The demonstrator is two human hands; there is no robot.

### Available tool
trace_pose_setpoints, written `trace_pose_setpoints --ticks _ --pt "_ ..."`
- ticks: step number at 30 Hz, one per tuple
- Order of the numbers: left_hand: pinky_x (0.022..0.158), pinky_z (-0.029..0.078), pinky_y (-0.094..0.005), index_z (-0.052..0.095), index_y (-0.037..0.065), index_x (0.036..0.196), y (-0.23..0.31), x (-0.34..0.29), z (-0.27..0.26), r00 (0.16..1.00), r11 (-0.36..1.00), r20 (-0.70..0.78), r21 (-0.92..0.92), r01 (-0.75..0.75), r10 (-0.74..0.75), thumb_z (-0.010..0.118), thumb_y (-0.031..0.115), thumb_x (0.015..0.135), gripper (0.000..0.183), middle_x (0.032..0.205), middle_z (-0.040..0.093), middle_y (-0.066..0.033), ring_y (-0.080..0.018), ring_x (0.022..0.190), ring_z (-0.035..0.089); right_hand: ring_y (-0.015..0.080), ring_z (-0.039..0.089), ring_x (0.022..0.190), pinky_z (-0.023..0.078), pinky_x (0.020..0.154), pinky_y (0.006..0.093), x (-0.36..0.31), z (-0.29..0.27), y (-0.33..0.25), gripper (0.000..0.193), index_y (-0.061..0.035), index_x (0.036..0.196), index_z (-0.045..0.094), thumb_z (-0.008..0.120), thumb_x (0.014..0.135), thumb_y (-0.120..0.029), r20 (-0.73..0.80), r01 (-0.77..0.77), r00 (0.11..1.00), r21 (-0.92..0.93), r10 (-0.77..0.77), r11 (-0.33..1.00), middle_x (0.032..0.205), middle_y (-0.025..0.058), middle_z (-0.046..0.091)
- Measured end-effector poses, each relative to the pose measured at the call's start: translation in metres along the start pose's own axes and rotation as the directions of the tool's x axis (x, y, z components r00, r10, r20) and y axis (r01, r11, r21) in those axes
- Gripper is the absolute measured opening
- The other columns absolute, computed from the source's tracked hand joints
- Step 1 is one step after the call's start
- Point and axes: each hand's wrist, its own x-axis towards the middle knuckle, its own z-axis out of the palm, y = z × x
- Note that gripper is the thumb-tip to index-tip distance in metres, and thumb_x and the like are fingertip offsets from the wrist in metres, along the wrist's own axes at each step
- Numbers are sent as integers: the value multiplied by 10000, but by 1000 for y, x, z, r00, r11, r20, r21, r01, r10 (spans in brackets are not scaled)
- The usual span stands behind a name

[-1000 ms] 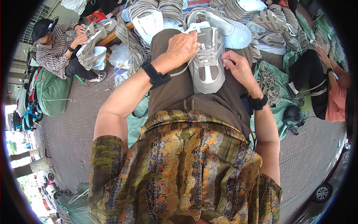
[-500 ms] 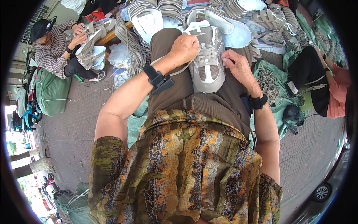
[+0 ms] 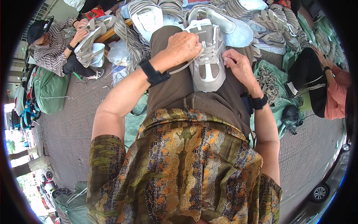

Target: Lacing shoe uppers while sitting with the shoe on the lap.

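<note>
A grey and beige sneaker upper [image 3: 209,71] rests across my thighs, its rounded toe toward me. Pale shoelace [image 3: 209,52] crosses its front in several rows. On its left side my left hand [image 3: 183,46] is closed, pinching the lace; a loose length of lace [image 3: 182,68] trails below that hand toward my wrist. My right hand [image 3: 238,66] sits at the sneaker's right edge, thumb and forefinger pressed together. Whatever lies between those fingertips is too small to make out.
Stacked shoe uppers [image 3: 145,18] lie just beyond my knees. Bundled laces [image 3: 268,80] rest on green sheeting to the right. A person [image 3: 52,48] handles uppers at the left, near a green sack [image 3: 51,91]; another person's sleeve [image 3: 337,97] shows at the right.
My left hand has shifted slightly right, over the sneaker's edge, and its wrist has turned a little. The right hand stays nearly in place.
</note>
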Motion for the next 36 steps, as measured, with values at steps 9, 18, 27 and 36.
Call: trace_pose_setpoints --ticks 9,18,27,36 --pt "777 529 -478 713 53 851 -15 7 23 998 990 62 -139 23 -14 566 196 817 208 849 694 -179 -393 862 664 177 608 676 489 663 312 1 1 1 128 -29 990 605 546 890 -84 -4 20 1000 9 -20 1000 728 67 624" --pt "668 531 -464 668 1 824 13 -2 8 962 958 -34 110 -266 271 623 92 749 126 773 676 -214 -376 773 683 162 599 684 483 662 305 3 4 0 117 -36 978 609 549 896 -94 -10 0 1000 -9 0 1000 733 64 621" --pt "705 512 -501 632 -10 821 5 -3 4 994 995 -43 -16 -97 96 571 103 816 129 744 649 -205 -390 751 650 76 533 709 466 661 239 0 4 -11 65 -4 955 602 550 954 -44 -20 -24 1000 -9 24 1000 786 -6 592" --pt "762 509 -495 655 -5 836 -9 -2 29 992 977 -117 -213 14 -40 553 136 836 174 836 671 -217 -409 829 644 189 657 706 505 635 330 28 11 -62 124 -28 1047 610 571 939 -75 -57 234 965 -255 -257 938 764 98 660"
